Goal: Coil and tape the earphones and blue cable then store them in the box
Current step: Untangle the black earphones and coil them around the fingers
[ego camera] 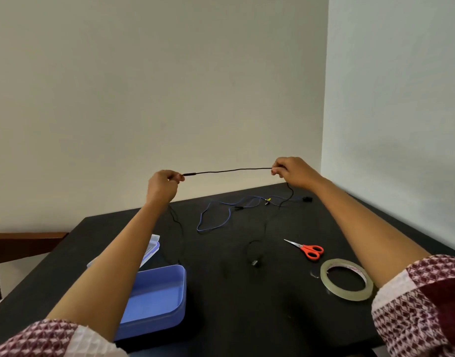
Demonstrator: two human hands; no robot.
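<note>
Black table [247,292] against white walls [156,86]

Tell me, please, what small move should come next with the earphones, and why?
Probably bring the right hand across to the left hand to form a first loop: both pinch the black earphones cable stretched straight between them, and the rest trails uncoiled onto the table.

Matt black table [247,305], glossy clear tape roll [347,292], smooth blue plastic box [159,300]
</note>
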